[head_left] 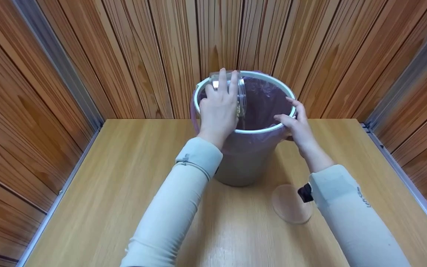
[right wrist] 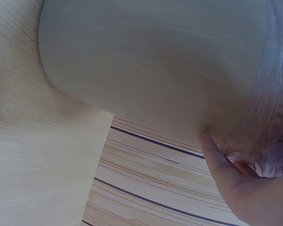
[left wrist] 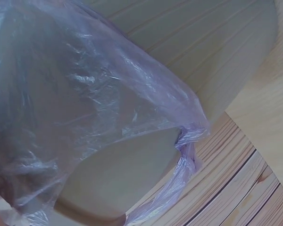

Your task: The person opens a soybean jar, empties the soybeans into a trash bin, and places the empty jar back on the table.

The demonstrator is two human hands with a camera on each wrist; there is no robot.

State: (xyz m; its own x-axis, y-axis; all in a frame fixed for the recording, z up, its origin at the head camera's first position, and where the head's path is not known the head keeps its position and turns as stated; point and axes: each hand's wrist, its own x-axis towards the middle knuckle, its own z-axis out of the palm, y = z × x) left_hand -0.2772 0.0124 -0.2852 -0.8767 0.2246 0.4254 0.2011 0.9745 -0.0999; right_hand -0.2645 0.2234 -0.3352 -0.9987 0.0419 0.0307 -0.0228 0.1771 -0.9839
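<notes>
A clear jar (head_left: 242, 91) lies tipped on its side over the left part of a grey trash bin (head_left: 241, 168). My left hand (head_left: 218, 109) holds the jar from above, its fingers spread over it. Something small and yellowish shows inside near the jar's lower edge. On the bin's right side, my right hand (head_left: 298, 124) grips the pale rim, thumb inward; in the right wrist view some fingers (right wrist: 217, 160) press the outer wall. A thin purple trash bag (head_left: 267, 98) lines the bin and folds over its rim. The left wrist view shows the bag's twisted handle (left wrist: 186, 141) outside the bin.
A round translucent lid (head_left: 291, 204) lies flat on the wooden table (head_left: 132, 178), in front of the bin and to its right. Wood-panelled walls (head_left: 176, 55) stand behind and at both sides.
</notes>
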